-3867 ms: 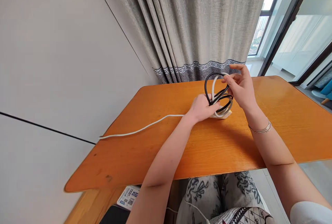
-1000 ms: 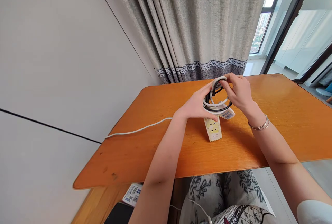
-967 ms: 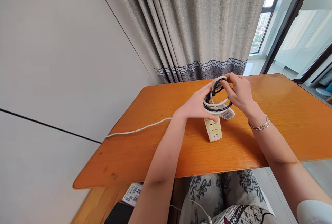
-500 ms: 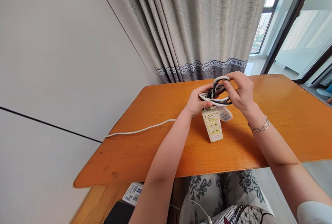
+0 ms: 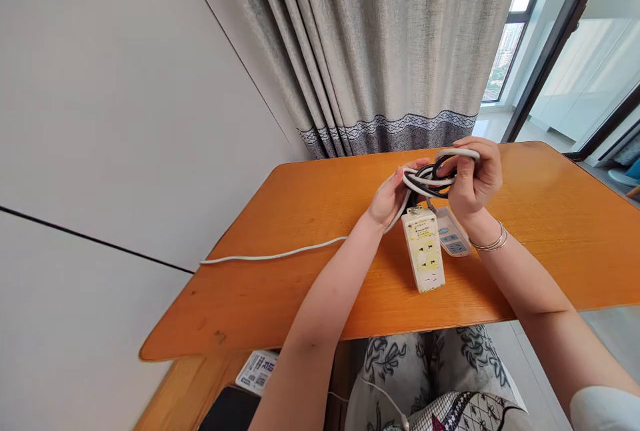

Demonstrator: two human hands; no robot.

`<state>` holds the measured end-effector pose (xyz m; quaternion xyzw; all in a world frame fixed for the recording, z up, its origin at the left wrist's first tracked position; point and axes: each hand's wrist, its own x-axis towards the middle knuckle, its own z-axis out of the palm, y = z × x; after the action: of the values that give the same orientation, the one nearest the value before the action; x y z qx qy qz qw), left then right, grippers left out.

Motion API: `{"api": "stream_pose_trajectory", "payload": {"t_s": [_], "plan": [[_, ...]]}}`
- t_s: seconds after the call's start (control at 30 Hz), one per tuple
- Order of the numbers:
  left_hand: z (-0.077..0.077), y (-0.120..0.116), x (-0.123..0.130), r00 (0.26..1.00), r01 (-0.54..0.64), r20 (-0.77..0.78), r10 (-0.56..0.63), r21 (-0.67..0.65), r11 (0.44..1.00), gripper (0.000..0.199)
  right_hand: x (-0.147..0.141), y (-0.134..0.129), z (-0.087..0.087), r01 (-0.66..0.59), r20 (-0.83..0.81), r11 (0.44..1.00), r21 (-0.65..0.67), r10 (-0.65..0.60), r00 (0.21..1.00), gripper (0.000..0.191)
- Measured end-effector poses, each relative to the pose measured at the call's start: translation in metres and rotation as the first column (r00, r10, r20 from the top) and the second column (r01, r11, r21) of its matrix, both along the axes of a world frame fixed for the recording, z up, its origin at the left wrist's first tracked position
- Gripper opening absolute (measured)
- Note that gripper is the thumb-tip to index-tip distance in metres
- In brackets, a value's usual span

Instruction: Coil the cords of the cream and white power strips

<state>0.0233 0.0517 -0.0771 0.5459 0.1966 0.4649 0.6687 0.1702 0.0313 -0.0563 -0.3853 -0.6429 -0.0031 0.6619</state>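
Note:
Black and white cables are coiled together in a bundle above the table. My left hand is closed round the left side of the bundle. With thumb and fingers, my right hand pinches a loop at the bundle's right end. Below the cables is an off-white power strip with yellowed sockets, tilted over the tabletop. A second white power strip with blue markings lies just to its right, near my right wrist. One white cable runs left across the table to its edge.
The orange wooden table spans the view, with a grey curtain behind it. A glass door and window stand at the right, a pale wall at the left. Under the table's front edge are a white labelled box and a black object.
Both hands have shifted right with the cable bundle. The power strips have moved right and slightly nearer, and more of the blue-marked one shows.

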Motion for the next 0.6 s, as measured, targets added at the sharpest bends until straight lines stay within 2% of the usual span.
{"api": "stream_pose_trajectory", "payload": {"t_s": [0.1,0.2,0.27,0.3,0.37,0.43,0.5,0.6], "plan": [[-0.002,0.003,0.002,0.999,-0.022,-0.042,0.023,0.022,1.0,0.078,0.003,0.009,-0.001,0.026,-0.231,1.0,-0.009,-0.027,0.973,0.05],[-0.001,0.009,-0.006,0.983,-0.033,-0.172,0.059,0.15,0.988,0.078,0.018,0.024,0.002,-0.04,-0.259,0.999,-0.025,0.032,0.965,0.054],[0.005,0.011,-0.019,0.937,0.015,-0.34,0.077,0.262,0.965,0.076,0.033,0.036,0.004,0.003,-0.25,1.0,0.03,0.005,0.968,0.054],[0.01,0.012,-0.027,0.891,0.056,-0.445,0.091,0.306,0.95,0.072,0.041,0.042,0.005,0.06,-0.261,0.996,0.068,-0.04,0.964,0.053],[0.022,0.013,-0.047,0.737,0.144,-0.662,0.136,0.351,0.925,0.059,0.058,0.053,0.007,0.2,-0.336,0.971,0.131,-0.147,0.93,0.048],[0.032,0.014,-0.069,0.526,0.199,-0.826,0.205,0.354,0.914,0.042,0.074,0.061,0.01,0.314,-0.444,0.934,0.173,-0.21,0.871,0.041],[0.037,0.017,-0.09,0.35,0.189,-0.901,0.256,0.335,0.923,0.029,0.087,0.066,0.011,0.338,-0.494,0.921,0.192,-0.207,0.845,0.037],[0.033,0.027,-0.119,0.145,0.072,-0.947,0.288,0.3,0.951,0.023,0.1,0.07,0.012,0.294,-0.441,0.944,0.151,-0.202,0.874,0.04]]}}
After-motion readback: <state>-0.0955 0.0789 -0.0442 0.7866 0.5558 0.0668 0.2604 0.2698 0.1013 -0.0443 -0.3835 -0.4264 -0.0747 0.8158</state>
